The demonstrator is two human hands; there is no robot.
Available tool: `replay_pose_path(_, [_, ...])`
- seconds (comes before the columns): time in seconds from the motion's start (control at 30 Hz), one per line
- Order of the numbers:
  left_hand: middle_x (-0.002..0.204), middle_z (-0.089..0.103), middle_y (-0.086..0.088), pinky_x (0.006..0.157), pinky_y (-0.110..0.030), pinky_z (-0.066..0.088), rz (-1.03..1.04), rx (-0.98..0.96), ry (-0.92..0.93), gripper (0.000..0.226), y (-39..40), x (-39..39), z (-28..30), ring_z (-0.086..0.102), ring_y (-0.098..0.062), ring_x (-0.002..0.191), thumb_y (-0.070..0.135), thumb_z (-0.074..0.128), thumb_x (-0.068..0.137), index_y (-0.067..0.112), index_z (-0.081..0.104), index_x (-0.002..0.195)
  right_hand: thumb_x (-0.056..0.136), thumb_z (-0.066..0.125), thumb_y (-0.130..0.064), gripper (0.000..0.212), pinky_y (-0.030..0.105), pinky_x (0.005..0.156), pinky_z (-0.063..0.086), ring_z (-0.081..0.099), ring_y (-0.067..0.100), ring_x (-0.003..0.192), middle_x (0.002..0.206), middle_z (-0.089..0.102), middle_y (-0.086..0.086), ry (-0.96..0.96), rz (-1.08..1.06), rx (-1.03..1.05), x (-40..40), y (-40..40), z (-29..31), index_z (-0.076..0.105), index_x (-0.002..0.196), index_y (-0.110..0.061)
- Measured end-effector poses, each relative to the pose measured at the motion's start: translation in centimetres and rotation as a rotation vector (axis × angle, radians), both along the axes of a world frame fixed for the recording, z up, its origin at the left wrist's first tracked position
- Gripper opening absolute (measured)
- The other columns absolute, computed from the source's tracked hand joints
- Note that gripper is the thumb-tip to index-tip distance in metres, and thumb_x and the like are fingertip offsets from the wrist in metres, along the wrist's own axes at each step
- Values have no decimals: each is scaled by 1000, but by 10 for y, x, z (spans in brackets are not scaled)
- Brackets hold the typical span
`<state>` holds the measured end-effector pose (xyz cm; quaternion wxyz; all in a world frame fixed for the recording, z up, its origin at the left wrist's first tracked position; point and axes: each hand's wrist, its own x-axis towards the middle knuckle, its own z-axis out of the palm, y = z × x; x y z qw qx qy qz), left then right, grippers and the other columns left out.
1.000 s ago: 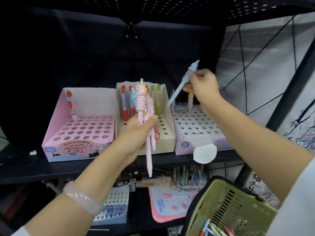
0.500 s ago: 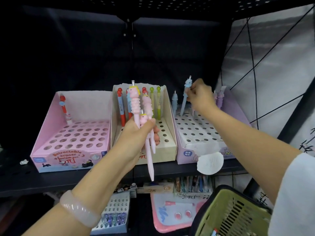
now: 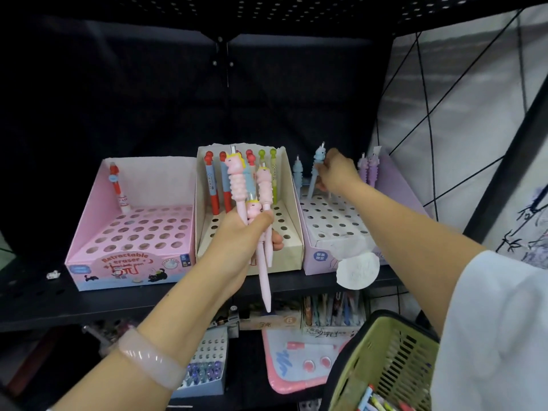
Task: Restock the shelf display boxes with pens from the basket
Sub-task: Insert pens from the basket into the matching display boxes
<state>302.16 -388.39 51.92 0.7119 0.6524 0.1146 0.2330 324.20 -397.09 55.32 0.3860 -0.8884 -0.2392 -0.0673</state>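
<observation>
Display boxes (image 3: 308, 256) on shelf: three. Pink pens (image 3: 238, 185) in left hand: three. Lone pen (image 3: 117, 186) in far-left box: one. Baskets (image 3: 382, 363): one.

A black metal shelf (image 3: 35, 295) runs across the view, with a perforated black board (image 3: 267, 10) above it and a dark, dim back panel (image 3: 148, 93) behind, split by a vertical seam with small screws. To the right hangs a pale grey-white sheet (image 3: 462, 93) crossed by thin black lines, with a black diagonal strut (image 3: 510, 161) of the rack in front of it. Light is weak at the back and brighter along the shelf's front edge, and a lower tier (image 3: 59, 351) lies in shadow beneath.
</observation>
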Motion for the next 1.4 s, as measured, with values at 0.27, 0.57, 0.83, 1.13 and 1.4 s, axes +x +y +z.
replay_pose_path(0.27, [49, 60, 5, 65, -33, 54, 24, -36, -18, 7, 4, -6, -1, 60, -9, 49, 10, 51, 93, 9, 57, 88, 99, 38, -23, 14, 50, 85, 52, 63, 34, 92, 104, 61, 19, 103, 4, 235, -1, 1, -6, 43, 107, -12])
replay_pose_path(0.57, [49, 60, 4, 61, -31, 56, 0, -7, -14, 10, 0, 1, -4, 61, -9, 48, 10, 52, 92, 8, 58, 83, 98, 41, -21, 27, 33, 73, 41, 55, 33, 94, 109, 56, 19, -75, 3, -197, -12, 6, -19, 45, 117, -2])
replay_pose_path(0.83, [57, 61, 1, 49, -22, 50, 8, -22, -53, 13, -10, 12, -1, 58, -9, 47, 5, 50, 93, 6, 57, 81, 94, 49, -39, 30, 17, 54, 46, 55, 4, 60, 75, 61, -2, 111, 298, 301, -73, -13, 9, 65, 89, -14])
replay_pose_path(1.13, [71, 68, -1, 51, -20, 51, -60, 20, -45, 22, -30, 26, 4, 63, -11, 52, 9, 51, 93, 2, 51, 114, 91, 53, -8, 11, 18, 59, 51, 61, 9, 66, 74, 63, 3, 423, 479, 318, -87, -36, 19, 61, 85, -10])
replay_pose_path(1.4, [62, 68, 0, 49, -24, 52, -105, -93, -48, 14, -35, 44, 12, 63, -12, 51, 10, 49, 95, 3, 55, 105, 94, 54, -15, 21, 16, 59, 50, 57, 7, 62, 73, 62, 3, 426, 473, 414, -69, -38, 23, 62, 75, -12])
